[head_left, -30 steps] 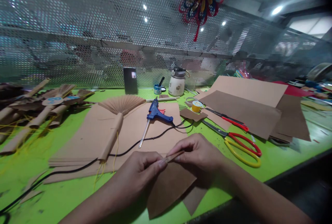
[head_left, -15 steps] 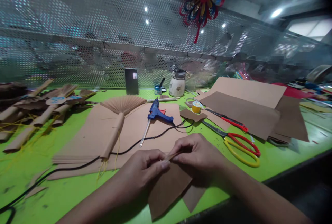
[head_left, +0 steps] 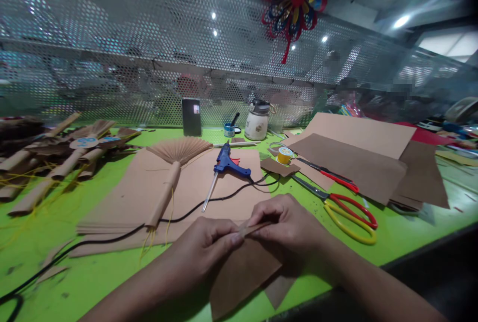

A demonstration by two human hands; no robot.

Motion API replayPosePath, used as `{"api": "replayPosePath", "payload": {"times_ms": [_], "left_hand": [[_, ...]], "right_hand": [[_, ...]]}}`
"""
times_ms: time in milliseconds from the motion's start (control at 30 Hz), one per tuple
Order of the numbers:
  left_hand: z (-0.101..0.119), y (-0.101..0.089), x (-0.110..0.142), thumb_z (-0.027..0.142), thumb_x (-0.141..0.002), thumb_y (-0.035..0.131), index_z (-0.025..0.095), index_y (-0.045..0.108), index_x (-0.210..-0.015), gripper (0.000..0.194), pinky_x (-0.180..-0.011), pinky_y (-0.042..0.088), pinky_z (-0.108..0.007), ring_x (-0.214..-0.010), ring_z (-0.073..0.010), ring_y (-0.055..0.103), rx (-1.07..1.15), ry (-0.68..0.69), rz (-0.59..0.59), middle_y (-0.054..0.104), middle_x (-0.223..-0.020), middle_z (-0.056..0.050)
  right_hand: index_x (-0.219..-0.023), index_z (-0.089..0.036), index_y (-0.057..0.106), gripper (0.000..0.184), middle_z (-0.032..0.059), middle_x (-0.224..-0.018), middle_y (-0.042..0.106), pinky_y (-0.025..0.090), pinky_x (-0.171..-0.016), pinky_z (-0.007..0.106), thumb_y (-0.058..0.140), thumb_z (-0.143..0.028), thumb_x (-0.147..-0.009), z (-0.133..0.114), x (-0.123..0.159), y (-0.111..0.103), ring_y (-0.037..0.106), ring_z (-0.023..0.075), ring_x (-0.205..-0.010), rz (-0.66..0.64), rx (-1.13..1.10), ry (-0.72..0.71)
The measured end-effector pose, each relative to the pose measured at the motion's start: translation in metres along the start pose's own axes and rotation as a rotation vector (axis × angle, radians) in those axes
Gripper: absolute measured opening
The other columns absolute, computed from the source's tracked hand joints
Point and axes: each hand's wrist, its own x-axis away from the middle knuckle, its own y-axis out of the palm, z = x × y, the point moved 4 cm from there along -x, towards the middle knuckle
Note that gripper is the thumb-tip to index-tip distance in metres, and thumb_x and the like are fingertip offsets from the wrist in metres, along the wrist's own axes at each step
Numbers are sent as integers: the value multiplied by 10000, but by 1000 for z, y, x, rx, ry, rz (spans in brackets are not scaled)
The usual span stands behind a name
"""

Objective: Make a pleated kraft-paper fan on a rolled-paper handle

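Both hands pinch the upper edge of a sheet of brown paper (head_left: 244,277) near the table's front. My left hand (head_left: 214,242) grips it between thumb and fingers. Close beside it, my right hand (head_left: 280,220) pinches a narrow folded strip along the same edge. The rest of the sheet hangs down toward me, with another brown paper piece (head_left: 280,289) partly hidden under it. Beyond the hands lies a blue glue gun (head_left: 229,165) on a stack of light brown paper (head_left: 123,197). A pleated paper fan with a rolled handle (head_left: 166,195) rests on that stack.
Scissors with red and yellow handles (head_left: 351,217) lie to the right, with red-handled scissors (head_left: 336,177) behind. A yellow spool (head_left: 284,156), large brown sheets (head_left: 351,162) and a white bottle (head_left: 256,122) stand farther back. Finished paper fans (head_left: 74,158) pile up left. A black cord (head_left: 112,237) crosses the table.
The folded edge between my fingers has turned slightly and shows more of its strip. Both hands keep their pinch. The whole view has shifted a little.
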Motion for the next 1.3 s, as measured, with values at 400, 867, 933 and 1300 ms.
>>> {"api": "replayPosePath", "payload": {"times_ms": [400, 867, 933, 1300], "left_hand": [[-17, -4, -9, 571, -784, 612, 125, 630, -787, 446, -608, 334, -252, -677, -153, 463, 119, 49, 73, 534, -687, -19], [-15, 0, -6, 563, -746, 671, 115, 609, -712, 453, -573, 329, -262, -625, -148, 502, 365, -63, -20, 588, -669, -38], [-17, 2, -6, 550, -732, 691, 118, 601, -695, 443, -567, 320, -256, -617, -141, 492, 379, -78, -21, 567, -649, -24], [-12, 15, -2, 504, -735, 705, 116, 624, -754, 396, -601, 346, -247, -655, -146, 507, 517, -88, -22, 604, -712, -36]], "right_hand": [[-742, -148, 759, 79, 7, -635, 669, 413, -569, 197, 746, -209, -693, -18, -3, 1, 569, 115, -612, 33, 134, 67], [-843, -182, 784, 160, 22, -769, 752, 437, -597, 188, 673, -143, -735, -41, 3, 9, 654, 138, -688, 9, 482, -14], [-839, -172, 785, 149, 31, -766, 753, 445, -608, 191, 672, -150, -745, -40, 3, 10, 662, 138, -686, -4, 474, -28], [-817, -159, 783, 114, 25, -743, 747, 441, -594, 176, 699, -173, -741, -30, 1, 4, 651, 129, -668, -24, 404, 9]]}}
